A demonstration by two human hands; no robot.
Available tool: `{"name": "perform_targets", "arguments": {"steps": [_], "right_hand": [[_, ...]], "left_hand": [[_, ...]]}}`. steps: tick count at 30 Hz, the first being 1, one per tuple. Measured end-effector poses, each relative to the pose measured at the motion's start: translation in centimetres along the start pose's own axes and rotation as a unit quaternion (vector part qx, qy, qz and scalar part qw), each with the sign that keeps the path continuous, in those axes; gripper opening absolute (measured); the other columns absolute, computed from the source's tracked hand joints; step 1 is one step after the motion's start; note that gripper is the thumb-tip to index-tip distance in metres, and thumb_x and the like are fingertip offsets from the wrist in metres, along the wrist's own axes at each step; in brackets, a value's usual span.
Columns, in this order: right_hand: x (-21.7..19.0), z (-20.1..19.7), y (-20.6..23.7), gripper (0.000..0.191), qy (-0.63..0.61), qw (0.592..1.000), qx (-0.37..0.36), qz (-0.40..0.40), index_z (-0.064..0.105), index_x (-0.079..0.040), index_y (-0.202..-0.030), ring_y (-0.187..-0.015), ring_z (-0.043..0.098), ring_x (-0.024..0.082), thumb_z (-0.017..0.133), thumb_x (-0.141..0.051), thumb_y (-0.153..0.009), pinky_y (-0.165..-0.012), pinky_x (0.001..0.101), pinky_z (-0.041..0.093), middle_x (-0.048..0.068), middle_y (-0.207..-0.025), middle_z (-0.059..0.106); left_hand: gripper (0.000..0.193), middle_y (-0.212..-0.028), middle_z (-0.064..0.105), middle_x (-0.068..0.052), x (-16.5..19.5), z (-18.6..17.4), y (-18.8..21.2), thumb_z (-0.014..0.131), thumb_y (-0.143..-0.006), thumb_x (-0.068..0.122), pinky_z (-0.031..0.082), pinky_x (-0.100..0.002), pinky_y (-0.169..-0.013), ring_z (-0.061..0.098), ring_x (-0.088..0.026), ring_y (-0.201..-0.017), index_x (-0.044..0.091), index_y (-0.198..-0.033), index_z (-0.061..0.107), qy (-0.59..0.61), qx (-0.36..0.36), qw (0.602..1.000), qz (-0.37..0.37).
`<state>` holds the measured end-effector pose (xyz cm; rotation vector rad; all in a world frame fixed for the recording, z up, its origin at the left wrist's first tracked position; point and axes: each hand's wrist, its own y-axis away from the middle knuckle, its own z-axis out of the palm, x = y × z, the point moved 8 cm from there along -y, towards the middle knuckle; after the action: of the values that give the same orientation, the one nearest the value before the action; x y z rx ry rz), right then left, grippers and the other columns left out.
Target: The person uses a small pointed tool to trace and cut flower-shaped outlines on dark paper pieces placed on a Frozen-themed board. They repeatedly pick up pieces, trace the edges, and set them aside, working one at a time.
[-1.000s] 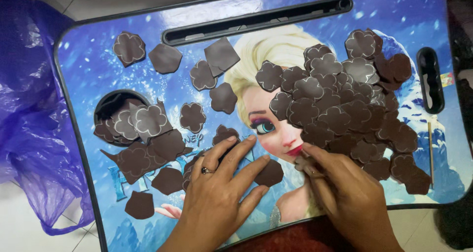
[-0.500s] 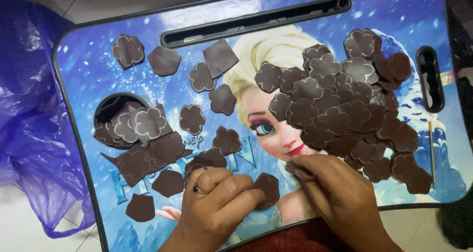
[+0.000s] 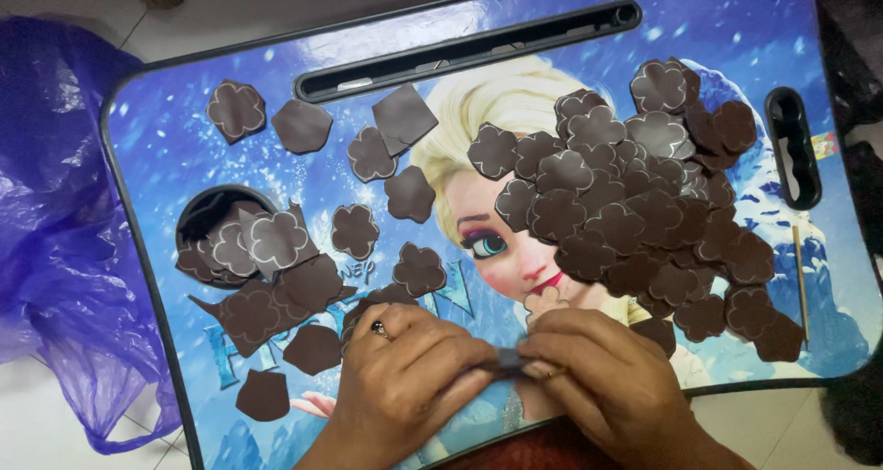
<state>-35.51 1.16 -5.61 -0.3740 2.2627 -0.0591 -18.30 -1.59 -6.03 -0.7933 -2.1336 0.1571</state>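
both my left hand (image 3: 405,378) and right hand (image 3: 607,378) pinch one small dark brown foam piece (image 3: 506,360) between their fingertips, just above the near edge of the blue printed lap table (image 3: 156,130).

Brown foam piece (image 3: 508,360) mostly hidden btwn left hand (image 3: 409,378) & right hand (image 3: 602,378), shape unclear; lap desk (image 3: 166,139) corners cut off.

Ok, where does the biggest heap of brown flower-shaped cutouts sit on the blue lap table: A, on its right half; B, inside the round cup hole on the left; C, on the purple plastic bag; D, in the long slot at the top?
A: the dense heap of brown cutouts covers the right half of the blue lap table; the cup hole holds only a few.
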Motion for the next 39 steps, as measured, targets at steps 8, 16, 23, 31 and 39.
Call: {"name": "perform_targets", "arguments": {"steps": [8, 16, 23, 31, 39], "right_hand": [[0.5, 1.9, -1.5, 0.017, 0.105, 0.992, -0.013, 0.071, 0.072, -0.008, -0.096, -0.081, 0.071, 0.025, 0.078, -0.014, -0.082, -0.068, 0.0348, 0.055, 0.006, -0.095, 0.071], [0.3, -0.9, -1.3, 0.039, 0.223, 0.969, 0.024, 0.103, 0.073, -0.01, -0.111, -0.081, 0.072, 0.022, 0.082, -0.025, -0.076, -0.068, 0.0337, 0.055, 0.006, -0.102, 0.072], [1.0, -0.8, -0.9, 0.044, 0.21, 0.969, 0.031, 0.124, 0.07, -0.009, -0.116, -0.084, 0.072, 0.024, 0.082, -0.024, -0.076, -0.069, 0.034, 0.056, 0.008, -0.108, 0.07], [1.2, -1.1, -0.9, 0.038, 0.191, 0.975, 0.052, 0.102, 0.067, -0.006, -0.112, -0.086, 0.073, 0.027, 0.08, -0.016, -0.078, -0.07, 0.0339, 0.056, 0.011, -0.109, 0.07], [1.1, -1.3, 0.0, 0.03, 0.127, 0.984, 0.057, 0.113, 0.068, -0.008, -0.102, -0.077, 0.074, 0.023, 0.083, -0.012, -0.077, -0.066, 0.0324, 0.055, 0.007, -0.089, 0.074]], "left_hand": [[0.052, -0.112, 0.068, 0.002, -0.5, -0.1, -0.3, 0.088, -0.076, 0.04, 0.045, -0.04, -0.089, 0.062, -0.021, -0.105, 0.014, -0.118, 0.071, -0.046, -0.008, 0.998, -0.04], [0.05, -0.124, 0.064, -0.001, -1.3, 0.2, -0.3, 0.087, -0.073, 0.038, 0.044, -0.043, -0.095, 0.059, -0.025, -0.115, 0.015, -0.115, 0.072, -0.037, -0.04, 0.997, -0.06], [0.047, -0.126, 0.064, -0.002, -1.5, 0.4, -0.3, 0.086, -0.073, 0.036, 0.044, -0.044, -0.095, 0.059, -0.026, -0.117, 0.014, -0.113, 0.072, -0.037, -0.044, 0.996, -0.067], [0.044, -0.124, 0.066, -0.003, -1.5, 0.0, -0.3, 0.085, -0.076, 0.036, 0.045, -0.045, -0.094, 0.059, -0.027, -0.116, 0.012, -0.111, 0.073, -0.08, -0.01, 0.993, -0.08], [0.046, -0.123, 0.066, -0.001, -1.1, 0.5, -0.1, 0.085, -0.075, 0.038, 0.044, -0.044, -0.093, 0.059, -0.024, -0.116, 0.012, -0.111, 0.073, -0.081, -0.015, 0.995, -0.062]]}}
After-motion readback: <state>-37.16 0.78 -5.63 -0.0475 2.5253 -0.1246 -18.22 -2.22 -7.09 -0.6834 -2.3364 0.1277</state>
